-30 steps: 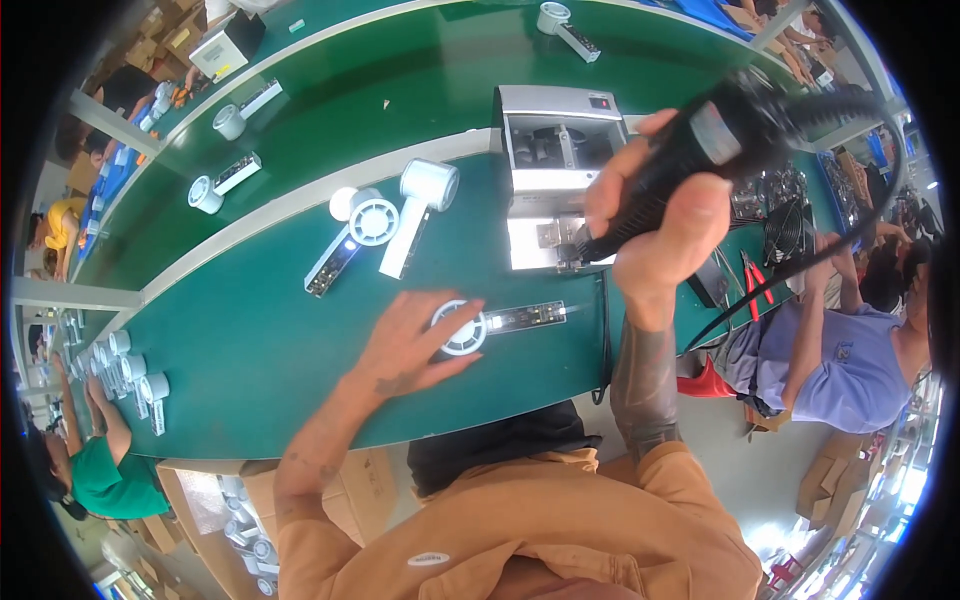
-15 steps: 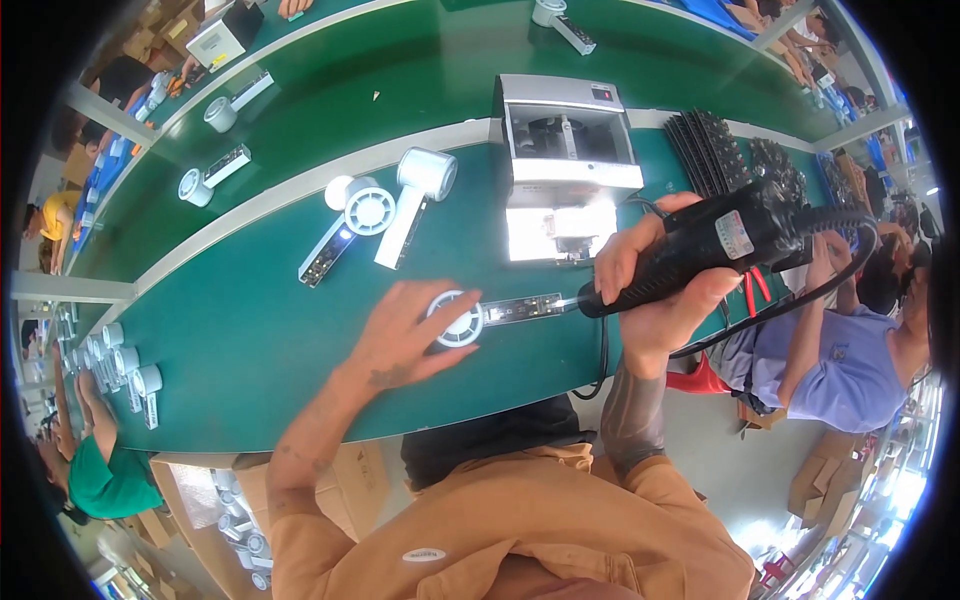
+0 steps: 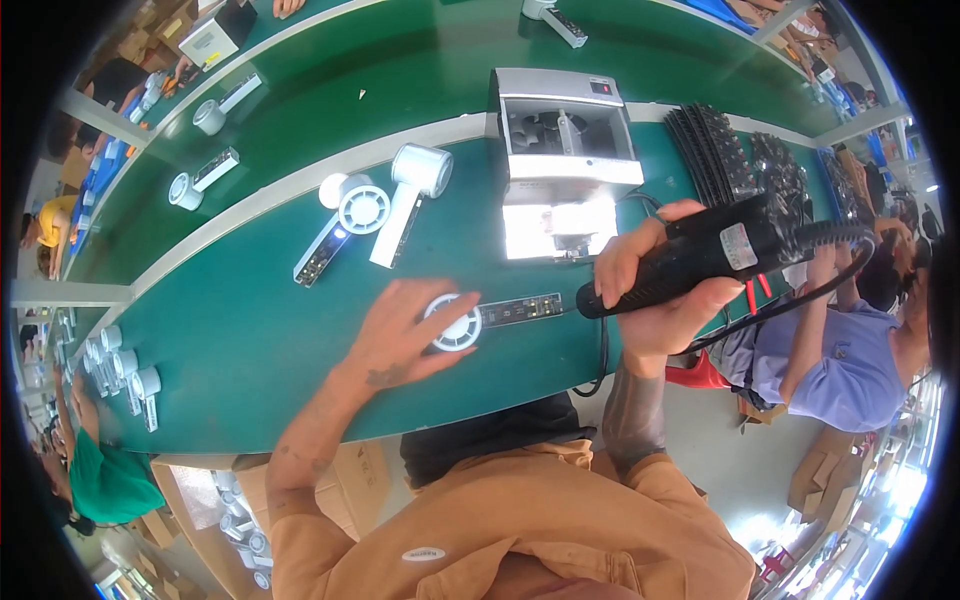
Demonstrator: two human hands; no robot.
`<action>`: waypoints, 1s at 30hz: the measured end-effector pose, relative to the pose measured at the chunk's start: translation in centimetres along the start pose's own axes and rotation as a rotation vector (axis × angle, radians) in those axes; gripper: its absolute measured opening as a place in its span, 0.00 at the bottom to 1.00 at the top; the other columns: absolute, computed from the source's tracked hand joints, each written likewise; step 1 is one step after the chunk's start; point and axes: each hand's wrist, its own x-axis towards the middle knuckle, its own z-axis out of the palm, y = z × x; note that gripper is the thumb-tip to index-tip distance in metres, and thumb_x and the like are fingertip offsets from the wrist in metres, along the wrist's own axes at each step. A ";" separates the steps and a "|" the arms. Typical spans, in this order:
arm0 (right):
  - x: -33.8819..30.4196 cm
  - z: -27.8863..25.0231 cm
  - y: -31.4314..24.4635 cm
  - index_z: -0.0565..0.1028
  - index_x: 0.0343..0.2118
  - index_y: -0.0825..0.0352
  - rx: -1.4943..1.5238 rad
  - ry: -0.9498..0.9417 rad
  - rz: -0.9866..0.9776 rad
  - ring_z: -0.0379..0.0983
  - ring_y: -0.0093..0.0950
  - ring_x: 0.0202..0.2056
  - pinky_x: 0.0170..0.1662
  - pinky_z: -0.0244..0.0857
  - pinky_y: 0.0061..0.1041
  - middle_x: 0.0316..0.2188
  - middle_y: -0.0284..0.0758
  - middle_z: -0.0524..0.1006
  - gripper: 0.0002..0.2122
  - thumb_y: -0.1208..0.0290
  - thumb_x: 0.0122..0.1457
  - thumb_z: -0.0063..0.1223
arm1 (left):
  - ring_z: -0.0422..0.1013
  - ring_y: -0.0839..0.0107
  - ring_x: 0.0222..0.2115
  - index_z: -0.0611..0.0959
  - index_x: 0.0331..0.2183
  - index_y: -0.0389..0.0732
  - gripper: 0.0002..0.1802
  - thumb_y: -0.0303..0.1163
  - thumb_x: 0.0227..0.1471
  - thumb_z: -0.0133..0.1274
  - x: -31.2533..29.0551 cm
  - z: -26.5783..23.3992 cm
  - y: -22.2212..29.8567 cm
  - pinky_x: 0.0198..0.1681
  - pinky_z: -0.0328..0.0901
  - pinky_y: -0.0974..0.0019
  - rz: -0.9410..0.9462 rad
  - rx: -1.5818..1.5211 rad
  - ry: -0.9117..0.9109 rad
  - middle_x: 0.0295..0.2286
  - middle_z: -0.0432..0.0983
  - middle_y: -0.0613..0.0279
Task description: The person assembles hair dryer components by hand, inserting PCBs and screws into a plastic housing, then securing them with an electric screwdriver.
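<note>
My left hand (image 3: 408,325) is closed around the round, slatted white head of a handheld fan (image 3: 454,328), which lies on the green bench. Its handle (image 3: 520,310) points right, with a circuit board exposed along it. A thick black electric screwdriver (image 3: 680,262) is gripped in my right hand (image 3: 650,290), its nose close to the handle's free end. Whether the bit touches the board I cannot tell. Beyond my left hand lie two more white fans: one with its board showing and a small light lit (image 3: 363,210), another with a white handle (image 3: 422,170).
A silver machine (image 3: 568,130) with an open front stands behind the screwdriver. Stacked black parts (image 3: 708,150) lie to its right, near red-handled pliers (image 3: 757,292). Fan units (image 3: 186,190) sit on the green conveyor. The screwdriver's black cable (image 3: 855,270) loops right, toward a person in lavender (image 3: 835,370).
The screwdriver's nose has drawn slightly back and down from the handle's end, and the glow at its tip is gone. Fans on the conveyor appear slightly farther left. My left hand keeps its hold.
</note>
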 end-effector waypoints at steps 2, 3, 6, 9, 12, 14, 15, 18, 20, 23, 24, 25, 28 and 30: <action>-0.2 -0.1 0.1 0.61 0.51 0.67 0.005 -0.004 0.003 0.61 0.24 0.14 0.18 0.58 0.23 0.16 0.33 0.64 0.41 0.26 0.56 0.38 | 0.70 0.58 0.45 0.77 0.53 0.44 0.34 0.34 0.42 0.69 -0.1 0.0 -0.1 0.46 0.63 0.58 0.016 -0.007 -0.026 0.46 0.74 0.57; -0.2 -0.1 0.1 0.61 0.51 0.67 -0.007 -0.015 -0.004 0.61 0.24 0.14 0.18 0.58 0.23 0.16 0.33 0.65 0.41 0.26 0.56 0.38 | 0.70 0.58 0.45 0.77 0.53 0.44 0.34 0.34 0.42 0.69 -0.1 0.0 -0.2 0.46 0.63 0.58 0.014 -0.009 -0.026 0.46 0.74 0.57; -0.7 0.2 0.4 0.61 0.50 0.66 0.070 -0.027 -0.037 0.61 0.23 0.14 0.18 0.58 0.23 0.16 0.33 0.65 0.41 0.26 0.56 0.37 | 0.70 0.58 0.45 0.77 0.53 0.43 0.35 0.34 0.42 0.69 0.0 0.0 -0.2 0.46 0.63 0.58 0.006 -0.023 -0.034 0.46 0.74 0.57; -0.9 0.3 0.6 0.61 0.49 0.66 0.068 -0.053 -0.090 0.61 0.23 0.13 0.18 0.58 0.22 0.17 0.33 0.65 0.41 0.25 0.55 0.37 | 0.70 0.57 0.44 0.78 0.51 0.40 0.36 0.33 0.37 0.70 0.1 0.0 -0.2 0.46 0.64 0.57 0.017 -0.008 -0.015 0.45 0.73 0.57; -1.0 0.3 0.7 0.61 0.48 0.66 0.063 -0.070 -0.101 0.61 0.23 0.13 0.18 0.58 0.23 0.17 0.33 0.65 0.40 0.25 0.54 0.38 | 0.70 0.57 0.44 0.77 0.52 0.40 0.36 0.33 0.38 0.70 0.1 0.1 -0.1 0.47 0.64 0.57 0.003 -0.027 -0.017 0.45 0.73 0.56; -1.0 0.4 0.8 0.61 0.48 0.66 0.057 -0.066 -0.086 0.62 0.23 0.13 0.18 0.58 0.23 0.17 0.33 0.65 0.41 0.25 0.54 0.39 | 0.70 0.57 0.45 0.77 0.52 0.39 0.36 0.33 0.38 0.70 0.3 0.1 -0.2 0.47 0.64 0.56 0.009 -0.033 -0.012 0.45 0.72 0.56; -0.9 0.4 0.9 0.62 0.48 0.66 0.050 -0.063 -0.076 0.62 0.23 0.13 0.18 0.58 0.23 0.17 0.33 0.65 0.41 0.25 0.54 0.39 | 0.70 0.57 0.45 0.77 0.52 0.39 0.36 0.33 0.38 0.70 0.3 0.2 -0.3 0.47 0.64 0.56 0.004 -0.036 -0.014 0.45 0.72 0.56; -1.1 0.2 1.0 0.62 0.48 0.66 0.050 -0.064 -0.091 0.62 0.24 0.13 0.17 0.58 0.23 0.17 0.33 0.65 0.41 0.25 0.54 0.40 | 0.70 0.57 0.45 0.77 0.53 0.41 0.34 0.33 0.42 0.68 0.3 0.3 -0.4 0.48 0.63 0.57 -0.010 -0.056 -0.018 0.46 0.73 0.56; -1.3 0.1 1.2 0.62 0.48 0.66 0.066 -0.042 -0.107 0.62 0.24 0.13 0.17 0.58 0.23 0.17 0.33 0.65 0.40 0.25 0.54 0.39 | 0.70 0.57 0.45 0.77 0.53 0.41 0.34 0.34 0.42 0.68 0.2 0.3 -0.3 0.48 0.63 0.57 -0.010 -0.059 -0.013 0.45 0.73 0.56; -1.4 0.0 0.8 0.62 0.47 0.65 0.087 -0.029 -0.132 0.62 0.24 0.13 0.17 0.58 0.25 0.17 0.33 0.66 0.40 0.25 0.54 0.38 | 0.70 0.57 0.45 0.77 0.53 0.41 0.34 0.34 0.43 0.67 0.2 0.3 -0.4 0.47 0.62 0.57 0.000 -0.056 -0.008 0.45 0.73 0.56; -1.3 -0.2 0.6 0.62 0.47 0.65 0.095 -0.038 -0.138 0.62 0.25 0.13 0.17 0.58 0.25 0.17 0.33 0.66 0.39 0.25 0.55 0.38 | 0.70 0.57 0.45 0.77 0.53 0.41 0.34 0.34 0.43 0.67 0.3 0.3 -0.4 0.47 0.62 0.57 0.003 -0.053 -0.002 0.45 0.73 0.56; -1.4 -0.5 0.4 0.63 0.46 0.64 0.120 -0.053 -0.175 0.62 0.25 0.13 0.18 0.59 0.26 0.16 0.33 0.66 0.39 0.25 0.55 0.36 | 0.69 0.57 0.45 0.77 0.53 0.41 0.35 0.33 0.41 0.68 0.2 0.3 -0.3 0.48 0.63 0.57 -0.009 -0.048 -0.010 0.45 0.73 0.56; -0.6 -0.7 -1.0 0.63 0.46 0.65 0.227 -0.094 -0.233 0.62 0.25 0.13 0.19 0.58 0.26 0.16 0.33 0.66 0.39 0.24 0.55 0.34 | 0.69 0.56 0.45 0.77 0.52 0.41 0.36 0.32 0.39 0.69 -0.1 0.2 -0.4 0.48 0.63 0.57 -0.022 -0.033 -0.011 0.45 0.72 0.56; 0.8 -0.4 -2.2 0.63 0.49 0.66 0.198 -0.093 -0.266 0.61 0.24 0.13 0.18 0.58 0.25 0.16 0.32 0.65 0.42 0.23 0.55 0.33 | 0.69 0.56 0.45 0.77 0.52 0.41 0.35 0.33 0.39 0.69 -0.1 0.2 -0.2 0.48 0.63 0.57 -0.015 -0.030 -0.010 0.45 0.72 0.56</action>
